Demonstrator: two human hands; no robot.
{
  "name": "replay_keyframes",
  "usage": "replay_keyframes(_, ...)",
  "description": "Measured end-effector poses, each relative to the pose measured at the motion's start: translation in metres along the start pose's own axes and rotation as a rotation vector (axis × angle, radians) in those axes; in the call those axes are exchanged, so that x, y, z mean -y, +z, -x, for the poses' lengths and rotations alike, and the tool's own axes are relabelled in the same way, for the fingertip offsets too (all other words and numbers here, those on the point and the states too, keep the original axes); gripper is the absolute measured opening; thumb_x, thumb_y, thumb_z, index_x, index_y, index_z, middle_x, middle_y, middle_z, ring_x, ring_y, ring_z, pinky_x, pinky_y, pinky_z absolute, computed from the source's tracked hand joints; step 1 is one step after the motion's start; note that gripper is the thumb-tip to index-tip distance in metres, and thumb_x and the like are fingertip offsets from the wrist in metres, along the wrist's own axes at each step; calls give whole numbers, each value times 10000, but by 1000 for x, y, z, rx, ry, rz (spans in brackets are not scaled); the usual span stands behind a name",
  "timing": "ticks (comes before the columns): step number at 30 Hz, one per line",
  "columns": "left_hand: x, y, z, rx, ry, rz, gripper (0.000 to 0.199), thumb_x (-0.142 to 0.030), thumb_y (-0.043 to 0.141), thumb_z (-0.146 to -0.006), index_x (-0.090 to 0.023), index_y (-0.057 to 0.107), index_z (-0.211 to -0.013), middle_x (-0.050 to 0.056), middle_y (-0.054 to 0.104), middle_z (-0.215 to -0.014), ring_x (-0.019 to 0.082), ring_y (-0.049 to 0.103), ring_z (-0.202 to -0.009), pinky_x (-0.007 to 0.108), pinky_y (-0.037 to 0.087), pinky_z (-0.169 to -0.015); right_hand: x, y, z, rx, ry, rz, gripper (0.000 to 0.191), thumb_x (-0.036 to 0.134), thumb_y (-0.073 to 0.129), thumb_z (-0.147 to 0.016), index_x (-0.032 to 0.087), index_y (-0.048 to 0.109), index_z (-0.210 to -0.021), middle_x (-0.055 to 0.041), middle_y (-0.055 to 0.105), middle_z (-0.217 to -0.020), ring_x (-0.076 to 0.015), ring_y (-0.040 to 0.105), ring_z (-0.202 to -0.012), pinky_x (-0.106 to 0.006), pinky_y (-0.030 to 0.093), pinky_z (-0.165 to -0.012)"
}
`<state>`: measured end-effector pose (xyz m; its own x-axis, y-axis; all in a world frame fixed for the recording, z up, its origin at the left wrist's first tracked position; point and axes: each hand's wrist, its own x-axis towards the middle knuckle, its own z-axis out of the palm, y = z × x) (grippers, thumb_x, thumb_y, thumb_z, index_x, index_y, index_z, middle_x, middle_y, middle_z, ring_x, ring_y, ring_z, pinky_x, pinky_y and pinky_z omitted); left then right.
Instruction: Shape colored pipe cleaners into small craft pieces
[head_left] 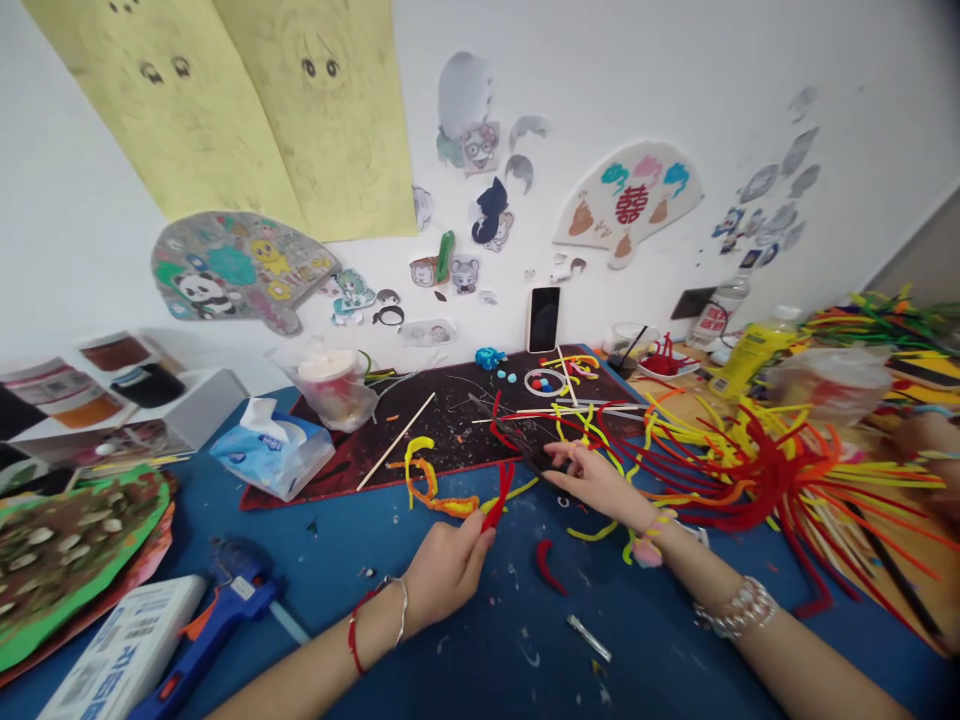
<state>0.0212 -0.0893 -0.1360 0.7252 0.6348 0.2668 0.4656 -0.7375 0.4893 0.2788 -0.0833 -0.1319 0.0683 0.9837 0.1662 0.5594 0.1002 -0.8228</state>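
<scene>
Well, the person's left hand (446, 572) sits at lower center of the frame, its fingers (472, 540) clenched around a red pipe cleaner (499, 497) that stands up from the grip, tilted toward the dark mat (457, 440). The right hand (600, 487) reaches in from the lower right, its fingers (561, 458) stretched toward a dark pointed tool (529, 448) lying at the mat's near edge; they are at or touching the tool, but whether they grip it or only rest there cannot be told. A yellow and orange pipe cleaner (439, 495) curls across the mat's edge just left of the left hand, and a short red piece (550, 565) lies on the blue table (480, 665) between the two forearms. A large splay of red, orange and yellow pipe cleaners (772, 470) spreads across the right of the frame, with another person's hand (921, 436) at the right edge, apart from the person's own. At lower left lies a blue glue gun (225, 610), and a tissue pack (270, 450) sits beside the mat's left end. A wooden stick (397, 440) lies on the mat, and a phone (544, 320) leans against the wall at upper center, behind the mat.
</scene>
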Motion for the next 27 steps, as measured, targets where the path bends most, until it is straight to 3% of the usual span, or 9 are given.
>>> replay_keyframes(4, -1, 0, -1, 22, 8, 13, 236, -275, 244, -908, -180, 421, -784, -36, 415, -513, 110, 429, -432, 236, 241, -479, 15, -2, 7, -116, -88, -53, 351, 395, 503, -786, 169, 558, -1049, -23, 538, -773, -102, 446, -561, -252, 395, -544)
replay_keyframes(9, -3, 1, -2, 42, 51, -29, 236, -280, 261, -907, -177, 438, -789, -37, 428, -511, 102, 439, -428, 225, 236, -459, 43, 15, 28, 206, -91, -397, 325, 425, 503, -793, 161, 575, -968, -36, 574, -801, -106, 494, -631, -252, 426, -609)
replay_keyframes(13, -5, 1, -4, 62, 117, -104, 253, -275, 276, -902, -170, 461, -764, -29, 464, -523, 93, 460, -435, 218, 248, -460, 46, 32, 39, 254, -65, -404, 289, 425, 538, -776, 145, 584, -830, -11, 551, -730, -98, 477, -617, -237, 414, -604)
replay_keyframes(18, -6, 1, -5, 34, 112, -186, 258, -264, 289, -896, -167, 483, -757, -8, 525, -551, 103, 506, -467, 222, 265, -465, 47, 35, 38, 187, -28, -275, 349, 447, 441, -828, 144, 613, -812, 5, 518, -591, -108, 474, -562, -236, 393, -551)
replay_keyframes(22, -6, 2, -5, -5, 65, -214, 257, -261, 305, -892, -169, 491, -740, 1, 551, -568, 109, 537, -493, 215, 287, -467, 44, 27, 32, 30, -59, -247, 369, 432, 403, -851, 159, 610, -712, -10, 541, -553, -132, 508, -586, -277, 410, -638)
replay_keyframes(27, -6, 4, -6, -15, 57, -262, 258, -244, 335, -874, -169, 512, -702, 7, 559, -587, 115, 547, -535, 207, 346, -505, 39, 13, 25, -204, -9, -613, 294, 424, 400, -857, 179, 550, -799, -10, 553, -634, -112, 500, -534, -255, 411, -553)
